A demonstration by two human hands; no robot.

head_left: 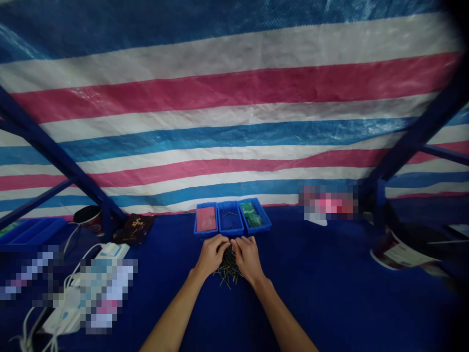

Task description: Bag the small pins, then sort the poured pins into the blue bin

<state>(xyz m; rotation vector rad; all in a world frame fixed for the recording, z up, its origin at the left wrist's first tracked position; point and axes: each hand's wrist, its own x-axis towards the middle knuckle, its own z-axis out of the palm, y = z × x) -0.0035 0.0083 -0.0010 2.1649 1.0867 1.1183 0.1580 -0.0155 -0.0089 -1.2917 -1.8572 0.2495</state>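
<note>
My left hand (212, 255) and my right hand (249, 258) are close together, with a small gap between their fingertips. Both have the fingers curled in a pinch, and whatever they hold is too small to make out. Beneath and between them lies a loose pile of thin, dark, stick-like pieces (228, 274), perhaps metal, on the blue table surface (311, 293). Just beyond the hands, three small blue bins stand side by side. The left bin (195, 226) holds a pink packet (206, 219), the middle bin (230, 232) a few thin pieces, the right bin (264, 220) green packets (251, 215).
A white power strip (113, 251) with cables lies at the left, near a dark packet (136, 228) and a round tub (88, 217). Another tub (399, 252) stands at the right. Blue frame bars (54, 151) and a striped tarp (234, 137) close off the back.
</note>
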